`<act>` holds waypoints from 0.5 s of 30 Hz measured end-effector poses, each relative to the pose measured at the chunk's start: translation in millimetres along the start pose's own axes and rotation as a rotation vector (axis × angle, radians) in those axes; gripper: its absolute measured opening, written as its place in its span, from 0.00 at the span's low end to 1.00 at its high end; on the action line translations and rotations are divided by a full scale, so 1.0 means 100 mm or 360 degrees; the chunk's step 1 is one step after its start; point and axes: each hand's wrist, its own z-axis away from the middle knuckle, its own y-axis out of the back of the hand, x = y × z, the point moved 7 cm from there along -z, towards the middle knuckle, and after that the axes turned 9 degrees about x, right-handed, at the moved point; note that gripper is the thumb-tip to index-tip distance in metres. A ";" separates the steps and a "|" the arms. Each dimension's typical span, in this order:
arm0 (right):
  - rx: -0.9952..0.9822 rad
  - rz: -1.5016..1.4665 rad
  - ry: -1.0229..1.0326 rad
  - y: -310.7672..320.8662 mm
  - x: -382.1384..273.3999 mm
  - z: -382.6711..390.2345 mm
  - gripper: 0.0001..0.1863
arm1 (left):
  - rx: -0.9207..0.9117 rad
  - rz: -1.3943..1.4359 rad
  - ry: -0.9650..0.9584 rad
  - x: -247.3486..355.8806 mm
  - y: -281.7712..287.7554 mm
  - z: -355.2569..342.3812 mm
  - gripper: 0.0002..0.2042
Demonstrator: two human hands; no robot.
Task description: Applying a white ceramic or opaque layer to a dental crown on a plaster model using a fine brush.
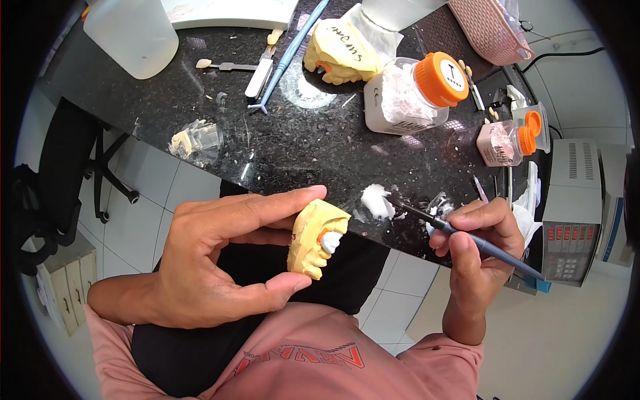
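Observation:
My left hand (210, 257) grips a yellow plaster dental model (307, 243) by its ends, between the thumb and fingers, in front of the table edge. A white tooth crown (331, 241) with some orange beside it sits among the model's yellow teeth. In my right hand (483, 243) is a slim dark-handled brush (427, 217), pinched between thumb and fingers. The brush's tip reaches the edge of a white, paste-like mound (377, 201) on the dark speckled table (287, 157). Whether the tip carries any white material is too small to tell.
An orange-capped jar (403, 100) of pale powder stands beyond the mound, near another yellow plaster model (340, 50). Smaller orange-capped jars (500, 143) are at the right. A blue tool (290, 60) and a translucent container (133, 40) occupy the far left. A grey machine (571, 207) stands far right.

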 end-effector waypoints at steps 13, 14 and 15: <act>0.0079 0.0019 -0.0017 0.07 0.02 -0.01 0.05 | -0.0105 0.0650 0.0552 -0.15 -0.06 0.04 0.33; 0.0075 0.0012 -0.0013 0.07 0.02 -0.01 0.05 | -0.0099 0.0644 0.0549 -0.14 -0.05 0.05 0.33; 0.0076 0.0019 -0.0037 0.07 0.03 -0.01 0.05 | -0.0091 0.0648 0.0561 -0.14 -0.05 0.05 0.33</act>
